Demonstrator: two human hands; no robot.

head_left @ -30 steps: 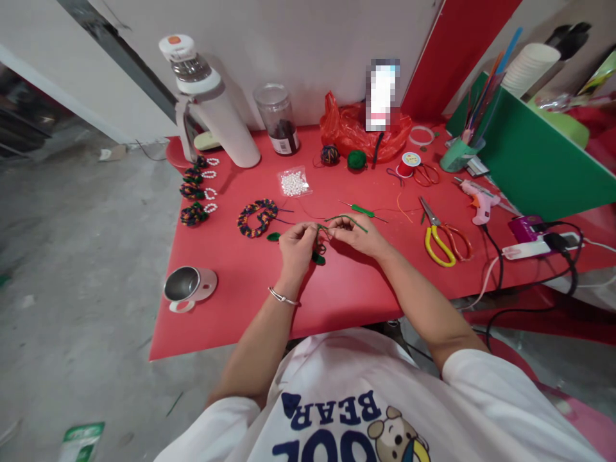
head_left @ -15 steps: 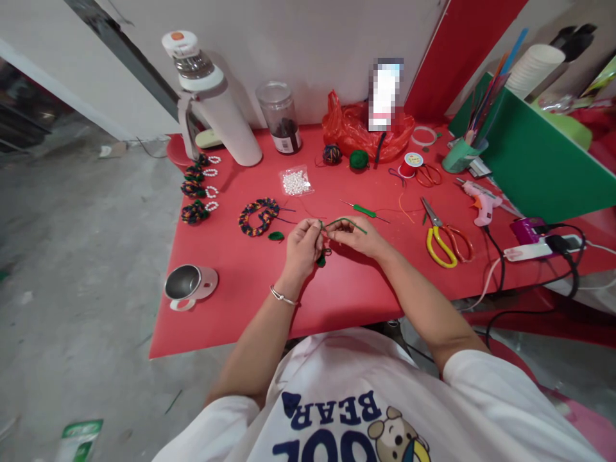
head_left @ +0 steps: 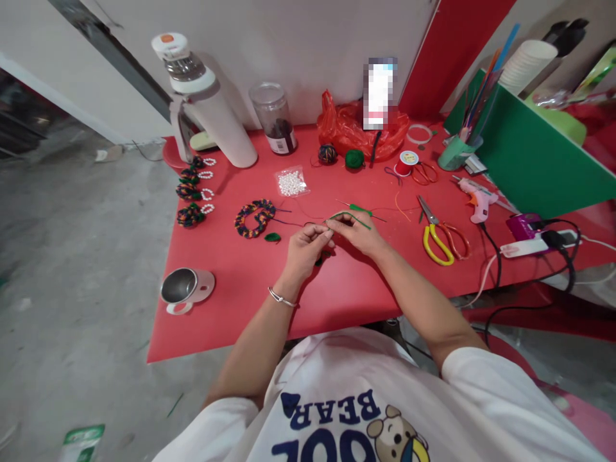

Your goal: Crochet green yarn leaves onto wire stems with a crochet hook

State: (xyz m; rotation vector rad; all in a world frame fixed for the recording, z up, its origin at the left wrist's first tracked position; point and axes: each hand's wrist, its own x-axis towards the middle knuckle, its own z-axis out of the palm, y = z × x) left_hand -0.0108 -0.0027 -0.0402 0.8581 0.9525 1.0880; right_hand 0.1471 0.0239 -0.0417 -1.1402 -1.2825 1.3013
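My left hand (head_left: 307, 249) is closed in a pinch over the red table, its fingertips meeting those of my right hand (head_left: 355, 231). A green yarn (head_left: 360, 221) runs from the pinched fingertips over my right hand, its tail trailing off to the right. Partly hidden beneath my left hand is a small dark green crocheted piece (head_left: 319, 260). A green crocheted leaf (head_left: 272, 237) lies just left of my hands, near a multicoloured crocheted ring (head_left: 243, 226). Behind my right hand rests a green-handled crochet hook (head_left: 360, 208).
Yellow-and-red-handled scissors (head_left: 439, 247), a pink glue gun (head_left: 478, 199) and a power strip (head_left: 534, 248) lie on the right. A mug (head_left: 205, 285) stands front left. Behind are a bag of white beads (head_left: 291, 182), a green yarn ball (head_left: 355, 159) and a tall bottle (head_left: 221, 122).
My left fingers have shifted from a tight pinch to a more extended one, meeting the right fingertips. My right hand has closed in slightly. The whole view has shifted a little.
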